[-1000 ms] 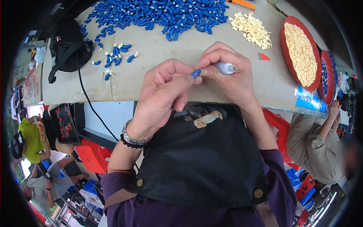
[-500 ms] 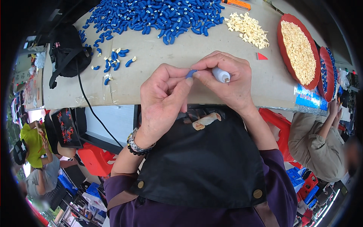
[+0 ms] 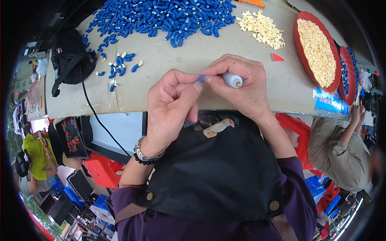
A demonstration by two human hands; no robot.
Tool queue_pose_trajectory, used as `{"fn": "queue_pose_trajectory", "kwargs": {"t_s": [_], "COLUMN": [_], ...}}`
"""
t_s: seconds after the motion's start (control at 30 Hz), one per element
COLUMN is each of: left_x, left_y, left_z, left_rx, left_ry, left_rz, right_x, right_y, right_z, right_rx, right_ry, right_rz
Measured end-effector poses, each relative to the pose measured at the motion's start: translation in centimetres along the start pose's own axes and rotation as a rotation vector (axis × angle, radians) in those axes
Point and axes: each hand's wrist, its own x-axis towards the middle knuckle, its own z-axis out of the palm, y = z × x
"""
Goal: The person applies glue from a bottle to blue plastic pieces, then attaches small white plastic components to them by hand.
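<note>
Between the fingertips of my left hand [image 3: 171,105] a small curved blue piece [image 3: 200,79] is pinched, mostly covered by the fingers. My right hand [image 3: 243,82] meets it there, its thumb and index tips pressed at the same piece. That hand also holds a small white needle-tip bottle [image 3: 233,80], its thin tip pointing down toward me. To the left on the table lies a small group of blue pieces with cream-coloured bits on their ends [image 3: 120,64]. Farther off is a large heap of plain blue pieces [image 3: 165,18], with a pile of cream bits [image 3: 261,29] right of it.
A red tray of cream bits [image 3: 296,34] stands at the right, with another red tray [image 3: 350,76] beyond it. A black bag [image 3: 72,60] with a cable sits at the left. A small red triangular piece [image 3: 277,58] lies near my right hand. Other people sit on both sides.
Both hands stay together at the blue piece, with only slight finger shifts. The white bottle has tilted a little in my right hand. The whole view has shifted slightly.
</note>
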Motion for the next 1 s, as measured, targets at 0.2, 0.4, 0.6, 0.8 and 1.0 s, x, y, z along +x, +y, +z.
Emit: {"fn": "queue_pose_trajectory", "kwargs": {"t_s": [0.2, 0.4, 0.6, 0.8, 1.0], "left_x": [0.1, 0.8, 0.7, 0.1, -2.3], "left_y": [0.1, 0.1, 0.2, 3.4, 8.1], "left_z": [-0.2, -0.2, -1.4, -4.0, -12.4], "left_rx": [-0.177, -0.237, -0.237, -0.200, 0.084], "left_ry": [0.001, -0.027, 0.006, 0.132, 0.814], "left_rz": [-0.144, -0.204, -0.175, 0.005, 0.559], "right_x": [-0.3, -0.1, 0.8, 0.4, -0.2], "right_y": [-0.2, 0.4, -0.6, 0.0, 0.8], "right_z": [0.0, -0.4, -0.1, -1.3, -2.6], "right_rx": [0.080, 0.082, -0.035, 0.094, 0.161], "right_ry": [-0.015, -0.005, -0.031, 0.081, 0.153], "right_rz": [0.113, 0.129, 0.130, 0.211, 0.167]}}
